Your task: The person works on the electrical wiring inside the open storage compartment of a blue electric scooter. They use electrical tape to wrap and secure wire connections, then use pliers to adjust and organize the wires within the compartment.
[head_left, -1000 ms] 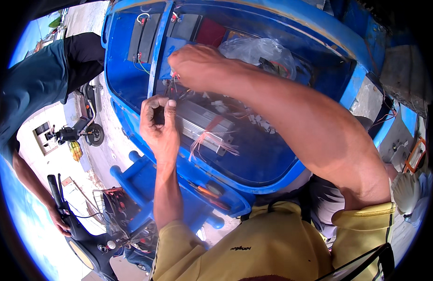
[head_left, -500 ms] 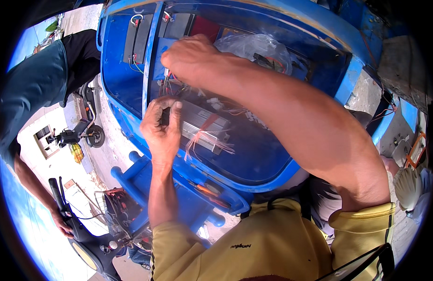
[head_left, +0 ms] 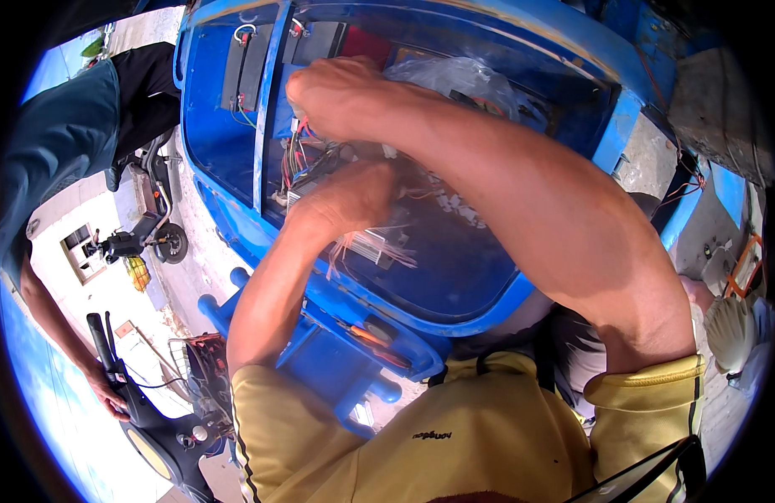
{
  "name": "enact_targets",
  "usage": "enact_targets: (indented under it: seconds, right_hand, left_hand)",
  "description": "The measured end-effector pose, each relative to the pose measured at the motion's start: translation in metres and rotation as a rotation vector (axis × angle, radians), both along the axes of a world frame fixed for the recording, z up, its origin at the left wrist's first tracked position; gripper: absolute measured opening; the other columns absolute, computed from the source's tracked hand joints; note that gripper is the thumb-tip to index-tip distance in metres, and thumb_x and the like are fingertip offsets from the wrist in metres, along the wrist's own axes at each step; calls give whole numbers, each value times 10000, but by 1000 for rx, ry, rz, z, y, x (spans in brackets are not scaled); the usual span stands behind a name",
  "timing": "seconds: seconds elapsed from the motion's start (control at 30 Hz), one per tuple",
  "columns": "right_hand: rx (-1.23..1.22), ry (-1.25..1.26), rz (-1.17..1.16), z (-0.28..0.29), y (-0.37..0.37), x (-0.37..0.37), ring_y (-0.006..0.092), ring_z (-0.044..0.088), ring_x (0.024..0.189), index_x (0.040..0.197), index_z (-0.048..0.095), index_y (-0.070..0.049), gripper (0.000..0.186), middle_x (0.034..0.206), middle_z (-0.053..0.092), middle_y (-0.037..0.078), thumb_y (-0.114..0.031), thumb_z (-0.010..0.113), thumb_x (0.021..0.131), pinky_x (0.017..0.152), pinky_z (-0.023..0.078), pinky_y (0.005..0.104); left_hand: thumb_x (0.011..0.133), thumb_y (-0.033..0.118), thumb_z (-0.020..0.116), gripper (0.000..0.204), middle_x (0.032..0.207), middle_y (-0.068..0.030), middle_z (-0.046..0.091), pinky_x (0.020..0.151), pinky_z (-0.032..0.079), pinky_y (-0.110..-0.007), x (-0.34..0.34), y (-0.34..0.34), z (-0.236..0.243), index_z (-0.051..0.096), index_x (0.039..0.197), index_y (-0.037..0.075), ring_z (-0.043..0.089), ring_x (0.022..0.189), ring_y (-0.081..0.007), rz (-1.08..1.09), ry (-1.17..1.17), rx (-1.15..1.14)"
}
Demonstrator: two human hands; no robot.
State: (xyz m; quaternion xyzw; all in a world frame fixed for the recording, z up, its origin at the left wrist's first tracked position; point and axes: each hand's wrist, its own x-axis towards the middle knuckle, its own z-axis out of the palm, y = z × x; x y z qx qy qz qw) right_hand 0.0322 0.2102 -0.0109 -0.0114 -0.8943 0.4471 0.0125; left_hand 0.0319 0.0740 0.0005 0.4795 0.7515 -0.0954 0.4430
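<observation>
At the upper middle, my right hand is closed in a fist over a bundle of thin coloured wires. The wires hang down from under its fingers. My left hand reaches over a finned silver metal box, its back to me and its fingers hidden. Whether it grips anything does not show. Pinkish strands are tied round the box, their loose ends splayed. The box lies in a blue metal compartment beside small white connectors.
A clear plastic bag lies farther back in the compartment. Grey batteries stand beyond a blue divider bar. Orange-handled pliers rest on a blue ledge nearer me. At left, another person's hand is by a handlebar.
My left hand has moved right and inward from the near end of the metal box, now covering its middle. More of the wires show. My right hand has barely shifted.
</observation>
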Motion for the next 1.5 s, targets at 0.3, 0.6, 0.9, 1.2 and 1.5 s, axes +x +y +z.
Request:
enact_targets:
  seconds: [0.3, 0.6, 0.9, 1.2, 1.5]
  right_hand:
    - [-44, 16, -24, -8, -2, -5, 400, 756, 1085, 1098, 776, -36, 243, 1083, 780, 225, -39, 741, 857, 902, 600, 507]
    - [-129, -36, -16, -7, 5, -7, 401, 735, 1141, 1194, 804, -67, 388, 1197, 763, 233, 45, 648, 857, 975, 586, 484]
    - [-140, -57, -3, -2, 7, -4, 414, 731, 1143, 1197, 803, -63, 391, 1186, 763, 240, 38, 638, 857, 974, 585, 483]
    - [-70, -34, 0, -10, 6, -11, 361, 729, 1191, 1200, 754, -69, 292, 1235, 767, 167, -98, 708, 914, 971, 590, 494]
    - [-93, -26, 12, -15, 8, -14, 378, 743, 1149, 1174, 755, -56, 275, 1176, 779, 180, -97, 707, 905, 953, 597, 495]
  left_hand:
    - [981, 59, 622, 268, 1174, -229, 760, 1024, 514, -456, -19, 23, -22, 743, 1217, 19, 703, 1143, -385, 56, 85, -67]
    - [1079, 186, 543, 265, 1064, -125, 774, 942, 524, -397, -33, 20, -17, 749, 1140, 32, 689, 1026, -261, 271, -122, 142]
    - [1073, 182, 579, 313, 1227, -157, 762, 1027, 507, -401, -33, 18, -23, 728, 1285, 5, 680, 1155, -279, 314, -111, 136]
    - [1069, 208, 593, 328, 1316, -196, 741, 1077, 494, -403, -29, 22, -19, 725, 1290, 6, 671, 1267, -306, 406, -62, 229]
    - [1047, 107, 625, 295, 1277, -158, 743, 1010, 533, -381, -24, 32, -8, 725, 1285, -36, 678, 1193, -246, 692, -212, 266]
